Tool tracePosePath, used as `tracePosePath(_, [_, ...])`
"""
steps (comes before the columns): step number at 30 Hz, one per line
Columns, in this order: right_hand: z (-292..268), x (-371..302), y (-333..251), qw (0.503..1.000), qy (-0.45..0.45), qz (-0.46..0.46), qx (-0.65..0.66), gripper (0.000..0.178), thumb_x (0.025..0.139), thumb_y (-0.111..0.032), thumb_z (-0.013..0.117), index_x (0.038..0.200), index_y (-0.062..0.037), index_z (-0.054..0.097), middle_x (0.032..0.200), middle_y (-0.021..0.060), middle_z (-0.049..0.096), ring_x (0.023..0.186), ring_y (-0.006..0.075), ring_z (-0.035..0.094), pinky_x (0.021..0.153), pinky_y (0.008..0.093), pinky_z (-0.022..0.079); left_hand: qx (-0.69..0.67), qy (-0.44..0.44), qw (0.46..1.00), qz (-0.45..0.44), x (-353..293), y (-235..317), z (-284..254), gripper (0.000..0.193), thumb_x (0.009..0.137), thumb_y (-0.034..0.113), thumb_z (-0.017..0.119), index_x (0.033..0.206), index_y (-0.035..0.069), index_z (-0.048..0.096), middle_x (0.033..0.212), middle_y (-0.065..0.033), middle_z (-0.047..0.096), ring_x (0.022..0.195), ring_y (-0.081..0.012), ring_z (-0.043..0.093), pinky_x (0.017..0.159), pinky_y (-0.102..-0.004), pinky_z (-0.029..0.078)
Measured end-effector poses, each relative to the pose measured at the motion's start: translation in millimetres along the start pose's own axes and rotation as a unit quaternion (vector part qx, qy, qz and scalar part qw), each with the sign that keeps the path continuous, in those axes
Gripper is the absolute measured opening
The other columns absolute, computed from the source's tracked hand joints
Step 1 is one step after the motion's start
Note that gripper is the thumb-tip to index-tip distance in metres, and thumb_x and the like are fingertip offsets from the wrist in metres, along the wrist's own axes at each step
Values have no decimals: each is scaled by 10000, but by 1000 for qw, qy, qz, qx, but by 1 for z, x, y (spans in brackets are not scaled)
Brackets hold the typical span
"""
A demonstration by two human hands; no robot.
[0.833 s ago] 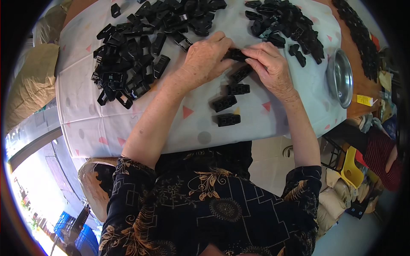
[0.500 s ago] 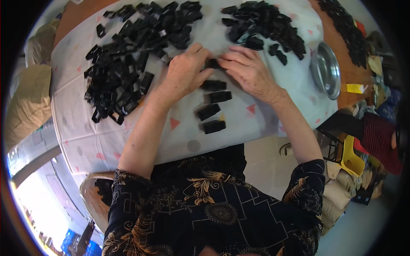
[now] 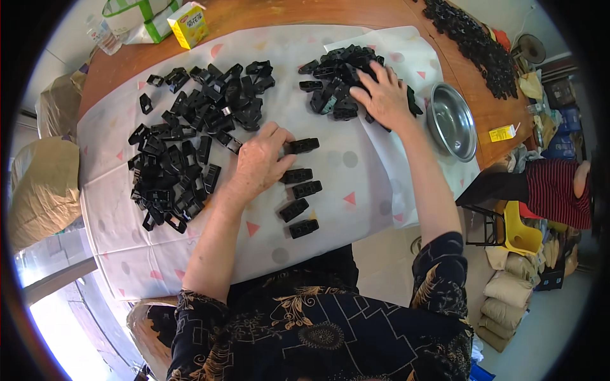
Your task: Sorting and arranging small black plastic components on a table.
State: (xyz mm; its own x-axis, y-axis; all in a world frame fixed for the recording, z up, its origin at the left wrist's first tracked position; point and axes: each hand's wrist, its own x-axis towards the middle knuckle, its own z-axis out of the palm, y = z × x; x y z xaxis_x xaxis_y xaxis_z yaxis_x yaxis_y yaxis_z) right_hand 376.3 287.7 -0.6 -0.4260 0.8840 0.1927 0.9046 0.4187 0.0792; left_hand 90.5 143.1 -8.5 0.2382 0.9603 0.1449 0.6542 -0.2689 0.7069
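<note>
The left hand (image 3: 260,160) is bending its fingers, its forearm (image 3: 213,247) slanting across the table (image 3: 254,16)'s near edge. The right hand (image 3: 387,100) is lying nearer the far edge, fingers spread.

A broad bare stretch of tablecloth (image 3: 356,178) is passable between the column of five black parts (image 3: 307,189) and the right forearm (image 3: 424,171). A narrower lane runs between the left heap (image 3: 165,168) and the right heap (image 3: 333,73); the left hand (image 3: 259,155), at the column's far end, stands beside its near mouth. The right hand (image 3: 386,101) obstructs the right heap from above. A metal bowl (image 3: 454,130) restricts passage right of the right forearm.
</note>
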Motion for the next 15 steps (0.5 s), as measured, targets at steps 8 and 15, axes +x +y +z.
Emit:
tracePosePath(8, [-2, -58, -38, 999, 33, -31, 10, 565, 931, -528, 567, 1432, -278, 494, 1520, 62, 375, 1402, 386, 312, 1044, 624, 302, -9, 18, 1000, -1, 1, -4, -1, 284, 763, 141, 739, 1008, 70, 614, 958, -94, 574, 829, -328, 621, 717, -412, 505])
tracePosePath(15, [6, -79, -28, 995, 89, -49, 10, 587, 837, -535, 648, 1369, -304, 561, 1430, 76, 459, 1345, 429, 347, 975, 661, 337, 11, 28, 995, 99, 1, -1, 3, 302, 771, 142, 728, 1035, 49, 614, 961, -119, 575, 838, -343, 611, 726, -393, 502])
